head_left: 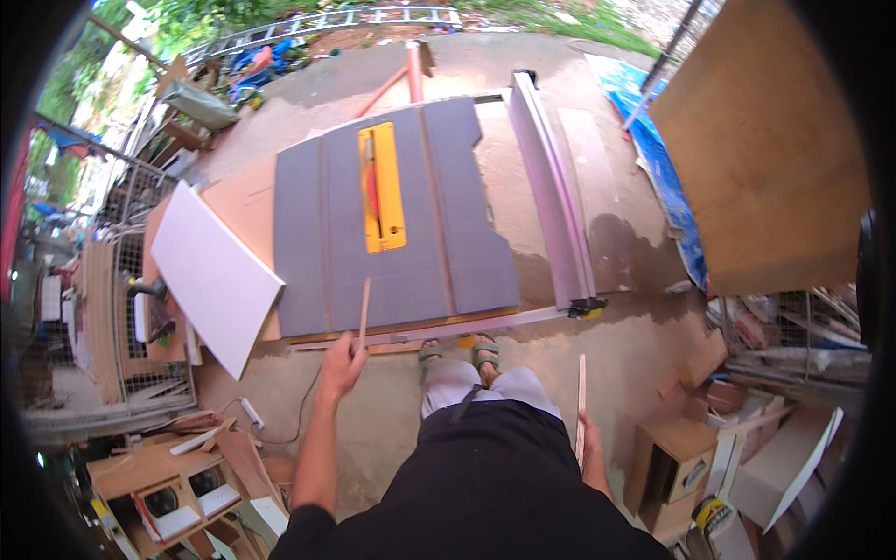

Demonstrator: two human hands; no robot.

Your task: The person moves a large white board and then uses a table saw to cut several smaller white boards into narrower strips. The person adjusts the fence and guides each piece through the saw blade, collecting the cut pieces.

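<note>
My left hand [343,365] is closed around the lower end of a thin wooden stick [365,313]. The stick points up and away from me, its tip over the near part of a grey table saw top [392,289]. Set into that top is a yellow insert [396,187], with a narrow slot and something red along it; the blade itself is hard to make out. Low on my right side, my right hand [594,446] grips a longer, narrow wooden strip [581,397], held roughly upright. Part of that hand's fingers is hidden.
A rip fence [555,201] stands at the saw's right side. A white board [213,275] leans at its left. Wood scraps and a cabinet-like box [159,448] lie lower left; small boxes [667,457] lower right. A big plywood sheet [765,159] rises at right. A cable [299,425] crosses the floor.
</note>
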